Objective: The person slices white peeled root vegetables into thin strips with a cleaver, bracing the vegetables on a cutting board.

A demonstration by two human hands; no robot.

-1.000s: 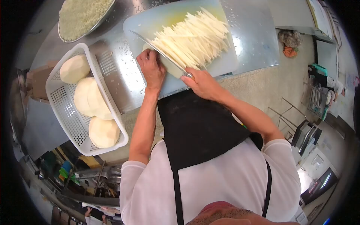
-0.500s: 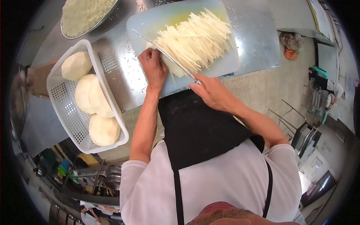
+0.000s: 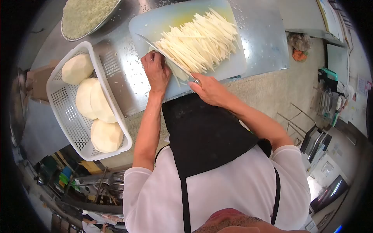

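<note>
My right hand point(image 3: 210, 90) is closed around the handle of a kitchen knife point(image 3: 166, 56). Its blade slants up and left across the left end of a heap of pale vegetable strips point(image 3: 200, 40). Close to the blade, my left hand point(image 3: 156, 73) has its fingers curled down on pale vegetable slices point(image 3: 177, 73), which it and the knife partly hide. Strips and slices lie on a whitish cutting board point(image 3: 149, 23) with a yellow-green stain.
A white perforated basket point(image 3: 128, 143) at the left holds several large peeled pale root vegetables point(image 3: 107, 135). Behind it stands a metal bowl of finely chopped pale pieces point(image 3: 83, 15). Small scraps dot the steel table point(image 3: 268, 42). A person point(image 3: 91, 223) shows at the lower left.
The knife has moved slightly left and down, and its handle is nearer my body. My left hand has stayed nearly in place on the slices. The whole view has shifted a little.
</note>
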